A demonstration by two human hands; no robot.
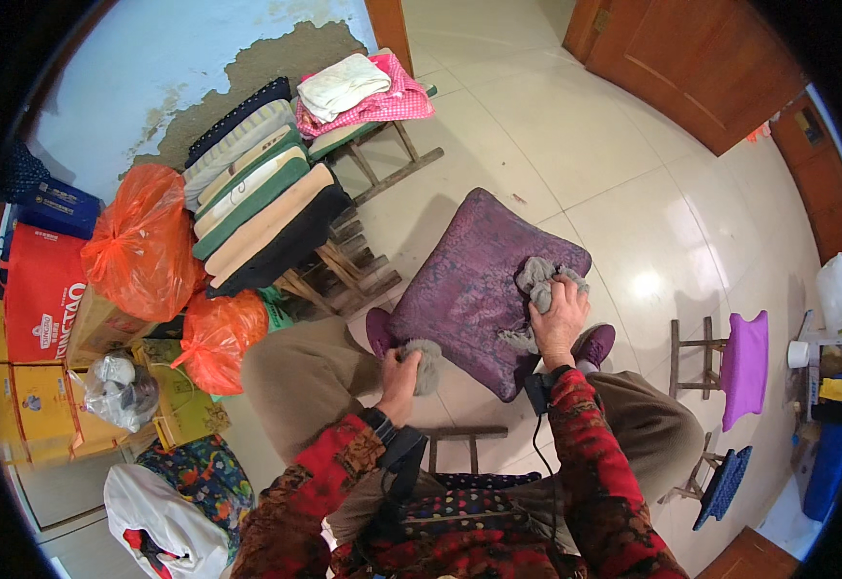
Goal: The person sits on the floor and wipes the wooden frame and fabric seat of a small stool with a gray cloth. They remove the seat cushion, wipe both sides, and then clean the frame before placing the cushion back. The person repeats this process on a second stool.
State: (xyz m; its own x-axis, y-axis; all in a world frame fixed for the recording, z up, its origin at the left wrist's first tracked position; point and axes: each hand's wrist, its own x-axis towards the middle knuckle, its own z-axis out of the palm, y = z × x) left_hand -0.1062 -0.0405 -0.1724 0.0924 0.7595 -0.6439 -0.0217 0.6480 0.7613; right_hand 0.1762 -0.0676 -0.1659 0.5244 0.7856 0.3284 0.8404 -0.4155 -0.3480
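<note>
Between my feet stands a seat with a purple patterned fabric cover (457, 289). My right hand (560, 317) presses on a crumpled grey cloth (536, 279) near the cover's right corner, fingers curled over it. A further piece of grey cloth (518, 340) lies by my right wrist. My left hand (399, 383) holds another bunched grey cloth (426, 365) beside the cover's lower left edge. Both wrists wear dark straps. What supports the purple cover is hidden beneath it.
Folding stools with padded seats (269, 224) stand in a row at the left, near orange plastic bags (142, 246) and yellow boxes (44, 405). Another stool at the back bears folded cloths (345, 87). Small stools with purple (745, 369) and blue (722, 486) seats stand at the right.
</note>
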